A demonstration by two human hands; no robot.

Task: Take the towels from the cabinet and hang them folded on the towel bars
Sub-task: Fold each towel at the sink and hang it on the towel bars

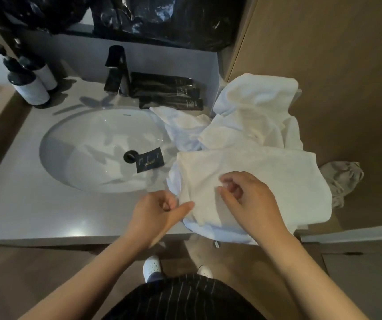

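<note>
Folded towel [268,174] lies on the counter [23,204] right of the sink [56,146] (a black packet [149,159] inside). Left hand [159,211]: fingers curled, thumb on towel edge. Right hand [247,195]: fingers curled above it; pinch cannot be determined.

A white towel [273,179], seemingly folded, lies flat at the bench's [23,204] front edge. Behind it lie crumpled white towels [254,107].

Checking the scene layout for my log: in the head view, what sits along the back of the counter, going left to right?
pump bottles → black faucet → black tubes → pile of white towels
</note>
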